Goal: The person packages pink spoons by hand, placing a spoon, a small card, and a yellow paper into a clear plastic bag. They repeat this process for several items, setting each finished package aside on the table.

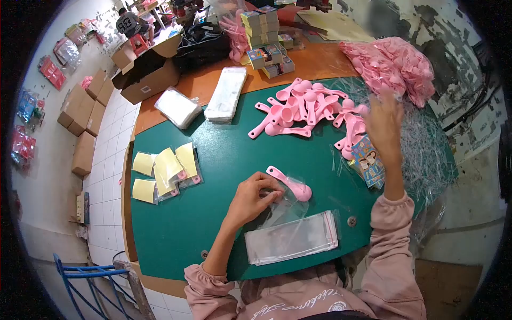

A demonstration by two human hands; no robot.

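Note:
My left hand point(250, 198) rests on the green table point(213, 160) and pinches the edge of a clear plastic bag point(282, 205) that lies beside a single pink spoon point(290, 184). The spoon's bowl sits at the bag's mouth. My right hand point(384, 125) is raised and blurred, fingers spread, over the loose pile of pink spoons point(309, 109) and next to a small stack of printed cards point(369, 160). It holds nothing that I can see. A stack of empty clear bags point(292, 240) lies in front of me.
Packed spoons with yellow cards point(165, 170) lie at the left. Bundles of bags point(226, 93), small boxes point(264, 37) and a big sack of pink spoons point(394, 64) stand at the back. Cardboard boxes point(85, 112) line the floor; a person sits far off.

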